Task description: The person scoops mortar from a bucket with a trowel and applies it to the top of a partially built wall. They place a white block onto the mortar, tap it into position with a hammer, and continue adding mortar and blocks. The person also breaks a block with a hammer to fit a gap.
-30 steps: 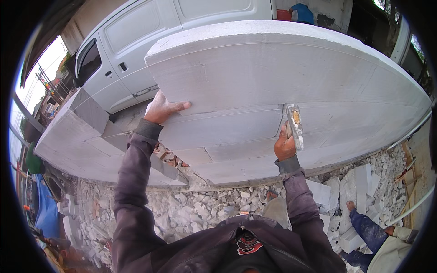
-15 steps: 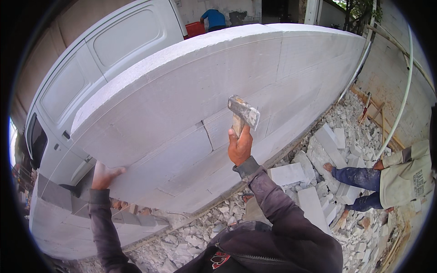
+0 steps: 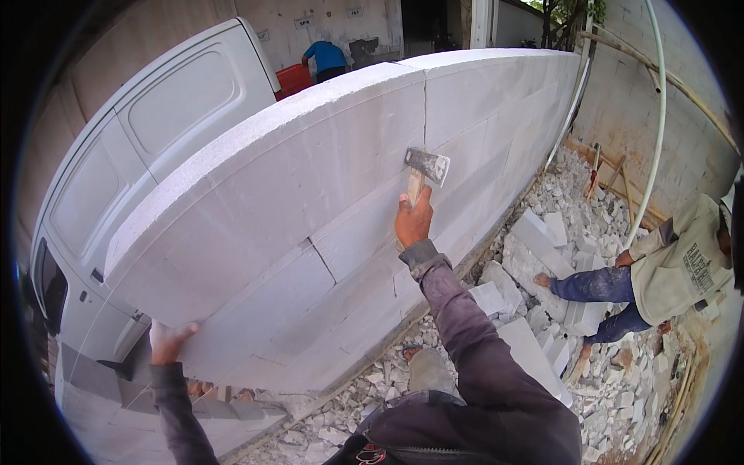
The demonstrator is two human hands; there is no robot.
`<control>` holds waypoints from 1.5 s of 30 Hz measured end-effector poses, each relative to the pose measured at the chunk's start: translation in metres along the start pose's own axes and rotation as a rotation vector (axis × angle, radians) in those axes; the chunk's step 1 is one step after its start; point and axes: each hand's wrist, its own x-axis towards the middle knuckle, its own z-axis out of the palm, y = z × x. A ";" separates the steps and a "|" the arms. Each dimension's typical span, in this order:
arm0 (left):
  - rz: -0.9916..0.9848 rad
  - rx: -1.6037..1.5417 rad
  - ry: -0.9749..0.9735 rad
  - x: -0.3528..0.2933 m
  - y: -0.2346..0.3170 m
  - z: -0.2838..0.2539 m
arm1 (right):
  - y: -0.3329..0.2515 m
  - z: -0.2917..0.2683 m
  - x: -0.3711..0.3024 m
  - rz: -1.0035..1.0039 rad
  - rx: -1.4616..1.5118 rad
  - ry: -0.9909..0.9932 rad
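Several courses of grey block wall (image 3: 325, 201) standing, joints showing | right hand (image 3: 413, 221) clamped on hammer (image 3: 425, 169), head touching wall face at centre | left hand (image 3: 167, 342) pressing flat, fingers spread, on wall's near-left lower edge | rubble (image 3: 542, 256) lying right, uncleared

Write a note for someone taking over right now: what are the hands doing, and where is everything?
Right hand: gripping a hammer, its head against the block wall near a vertical joint.
Left hand: flat on the wall's lower left end.
Wall: several block courses stand. Rubble lies along its foot.
A person crouches to the right; a white van stands behind the wall.
What's left: can't tell.
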 end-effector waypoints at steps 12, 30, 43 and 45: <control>0.037 -0.313 0.323 0.023 0.017 -0.010 | -0.142 -0.088 0.125 -0.490 -0.081 -0.006; 0.023 -0.334 0.311 0.020 0.050 0.001 | -0.269 -0.043 0.229 -0.551 -0.997 -0.466; 0.080 -0.524 0.189 0.020 0.076 0.004 | -0.328 0.003 0.097 -0.636 -0.623 -0.711; 0.092 -0.518 0.186 0.022 0.074 0.003 | -0.337 0.024 0.075 -0.744 -0.488 -0.702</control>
